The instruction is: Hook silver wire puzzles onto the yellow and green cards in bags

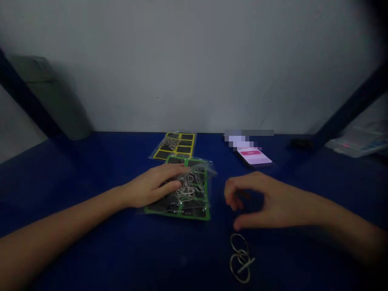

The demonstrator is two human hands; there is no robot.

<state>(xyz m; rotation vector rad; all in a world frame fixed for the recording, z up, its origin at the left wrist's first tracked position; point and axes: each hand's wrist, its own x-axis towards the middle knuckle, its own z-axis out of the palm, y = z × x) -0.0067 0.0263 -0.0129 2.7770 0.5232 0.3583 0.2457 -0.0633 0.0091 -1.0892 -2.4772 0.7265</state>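
Note:
My left hand (156, 186) lies with its fingers stretched out on a clear plastic bag (200, 178). Inside that bag are a green-bordered card (194, 217) with dark panels and a clump of bent metal wire pieces (185, 192). My right hand (260, 200) hovers to the right of the bag, fingers curved, thumb apart from them, nothing seen between. Just below it on the table lies a metal ring puzzle (241, 256), with linked rings and a short straight bar.
Behind the green card lies a bagged yellow-bordered card (186, 149) with metal pieces. A phone (254, 155) with a lit screen rests at the back right. The blue table (127, 246) meets a pale wall (197, 68). A grey-green box-like object (57, 97) stands at left, and plastic packaging (360, 139) lies at far right.

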